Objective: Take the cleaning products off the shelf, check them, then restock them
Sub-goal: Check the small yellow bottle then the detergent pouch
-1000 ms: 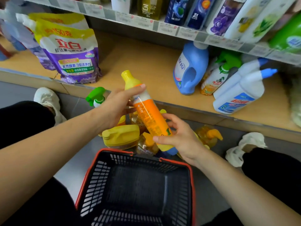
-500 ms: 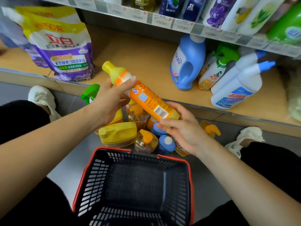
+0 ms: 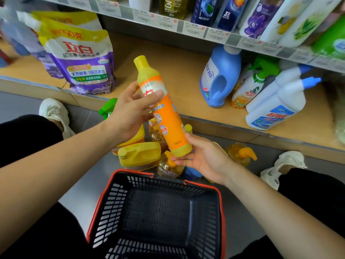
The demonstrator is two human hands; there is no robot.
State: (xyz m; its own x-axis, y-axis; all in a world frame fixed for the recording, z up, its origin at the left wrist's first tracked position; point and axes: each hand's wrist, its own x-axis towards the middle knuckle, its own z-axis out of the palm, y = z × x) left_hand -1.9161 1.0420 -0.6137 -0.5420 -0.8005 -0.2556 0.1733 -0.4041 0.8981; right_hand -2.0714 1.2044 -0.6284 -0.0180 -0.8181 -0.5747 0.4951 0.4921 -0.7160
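Over the basket, mid-air: left fingers (image 3: 155, 95) wrap the upper part of the orange detergent bottle (image 3: 168, 118), thumb laid across the white band of the label, other fingers curled behind it. Right fingers (image 3: 180, 161) lie under the yellow base, thumb against its side, so the base is pinched in a cupped palm. Left hand (image 3: 128, 114) grips high, right hand (image 3: 205, 159) grips low. Bottle held off the shelf and clear of the floor, nearly upright, yellow cap (image 3: 141, 61) leaning up-left, label toward the camera.

Directly below the hands, a cluster on the grey floor (image 3: 78, 118): a yellow jug (image 3: 140, 154) on its side, amber pump bottles (image 3: 239, 152), and a green trigger sprayer (image 3: 108, 108) partly hidden behind the left wrist. Nearer the camera, a black shopping basket with a red rim (image 3: 221, 202).

Bottom shelf (image 3: 168, 58), wooden board: purple-and-yellow refill pouches (image 3: 84, 62) at left, standing. At right, a blue detergent jug (image 3: 218, 77) upright, a green-topped spray bottle (image 3: 249, 88) just beside it, then two white bottles with blue nozzles (image 3: 276, 107), tilted. Upper shelf (image 3: 194, 28) carries price tags along its edge and a row of bottles above.

Black trouser legs either side; white shoes at left (image 3: 54, 111) and right (image 3: 287, 161).
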